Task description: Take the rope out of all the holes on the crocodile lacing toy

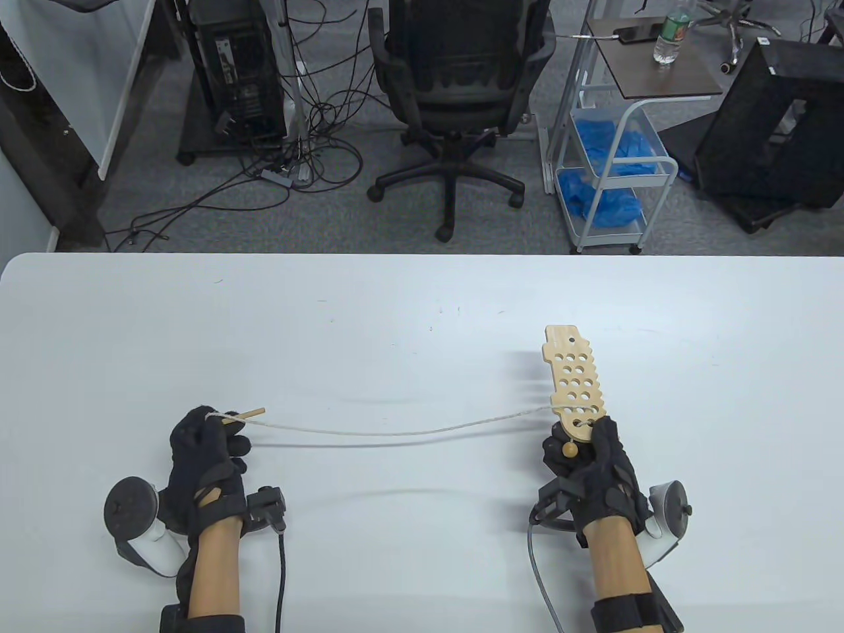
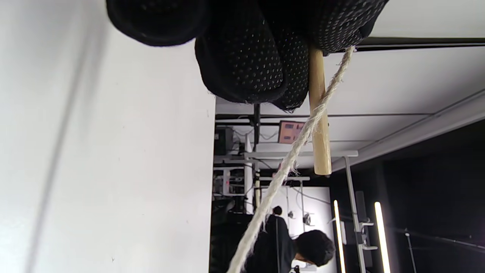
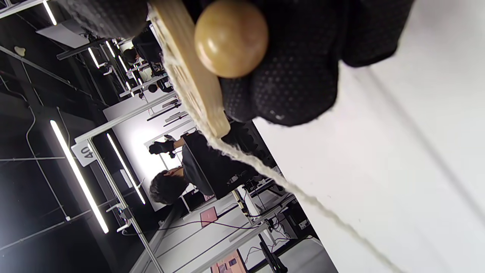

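Observation:
The wooden crocodile lacing toy [image 1: 574, 383], a flat board with several round holes, is held up off the white table [image 1: 395, 316] at the right. My right hand [image 1: 590, 455] grips its lower end, where a wooden bead [image 1: 569, 450] sits against the glove. The bead [image 3: 231, 38] fills the top of the right wrist view beside the board's edge [image 3: 189, 79]. A cream rope [image 1: 395, 432] runs from behind the board leftward to my left hand [image 1: 211, 442], which pinches the rope's wooden needle [image 1: 242, 415]. In the left wrist view the needle [image 2: 319, 125] and the rope [image 2: 280, 174] hang below the fingers.
Beyond the table's far edge stand an office chair [image 1: 455, 86], a white cart [image 1: 613, 165] with blue bags, a computer tower [image 1: 241, 72] with floor cables, and a black crate [image 1: 778, 125]. The wrist views show a person [image 3: 197, 167] at a distant workstation.

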A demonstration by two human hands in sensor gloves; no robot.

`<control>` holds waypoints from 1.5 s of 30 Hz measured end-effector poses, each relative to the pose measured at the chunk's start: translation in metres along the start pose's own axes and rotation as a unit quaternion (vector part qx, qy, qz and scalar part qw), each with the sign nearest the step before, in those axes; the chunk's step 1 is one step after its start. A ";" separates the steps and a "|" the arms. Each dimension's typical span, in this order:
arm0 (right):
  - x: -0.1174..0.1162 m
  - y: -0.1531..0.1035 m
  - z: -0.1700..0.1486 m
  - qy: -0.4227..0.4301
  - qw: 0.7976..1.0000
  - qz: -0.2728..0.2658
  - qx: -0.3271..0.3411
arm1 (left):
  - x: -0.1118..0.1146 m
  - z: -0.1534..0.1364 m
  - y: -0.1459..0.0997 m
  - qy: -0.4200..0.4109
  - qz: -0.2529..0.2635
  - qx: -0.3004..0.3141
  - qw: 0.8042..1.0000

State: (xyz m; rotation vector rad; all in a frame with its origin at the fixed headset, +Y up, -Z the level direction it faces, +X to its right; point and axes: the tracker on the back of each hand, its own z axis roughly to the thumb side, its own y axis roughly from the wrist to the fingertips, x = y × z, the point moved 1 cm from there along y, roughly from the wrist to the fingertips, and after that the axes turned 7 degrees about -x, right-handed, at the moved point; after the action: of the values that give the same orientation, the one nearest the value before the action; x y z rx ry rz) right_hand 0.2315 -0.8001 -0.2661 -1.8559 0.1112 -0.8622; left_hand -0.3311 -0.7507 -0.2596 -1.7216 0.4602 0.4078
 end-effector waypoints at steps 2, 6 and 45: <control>-0.004 -0.001 -0.002 -0.021 1.000 0.011 -0.001 | 0.004 0.002 -0.001 0.007 -0.006 0.008 1.000; -0.012 -0.003 -0.005 -0.059 0.998 0.022 0.011 | 0.019 0.009 -0.008 0.047 -0.012 0.039 0.998; -0.100 -0.061 -0.070 -0.337 0.917 0.200 0.070 | 0.141 0.056 -0.118 0.345 -0.172 0.370 0.845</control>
State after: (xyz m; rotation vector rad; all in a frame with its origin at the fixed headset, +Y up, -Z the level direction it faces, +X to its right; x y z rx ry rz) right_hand 0.0972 -0.7811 -0.2515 -1.8079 -0.0078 0.0731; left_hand -0.1502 -0.6871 -0.2425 -1.0908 0.6895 -0.6259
